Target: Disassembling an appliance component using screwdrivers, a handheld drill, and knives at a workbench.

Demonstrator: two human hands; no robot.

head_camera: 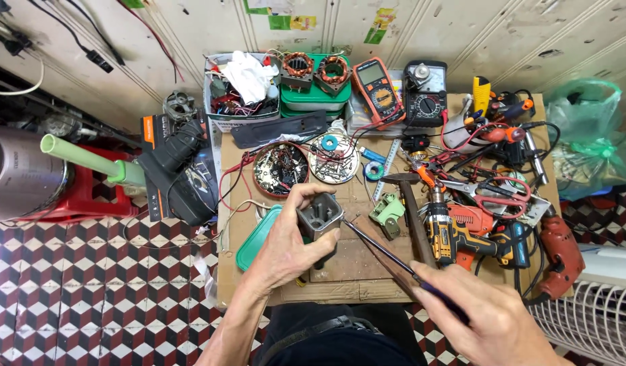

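- Left hand (286,247): fingers wrapped around a grey square motor housing (320,217), open end tilted up toward the viewer so its hollow shows; it sits above the near middle of the bench.
- Right hand (492,318): fingers closed on the dark handle of a long screwdriver (381,251), tip touching the housing's right edge (angled in as if to probe it).
- Two round tins (280,169), just beyond the housing: screws and small parts inside.
- White bin (240,91), far left: rags, wires.
- Green tubs (313,98), stacked, far: two copper-wound stators on top.
- Cordless drill (452,234), right, lying flat.
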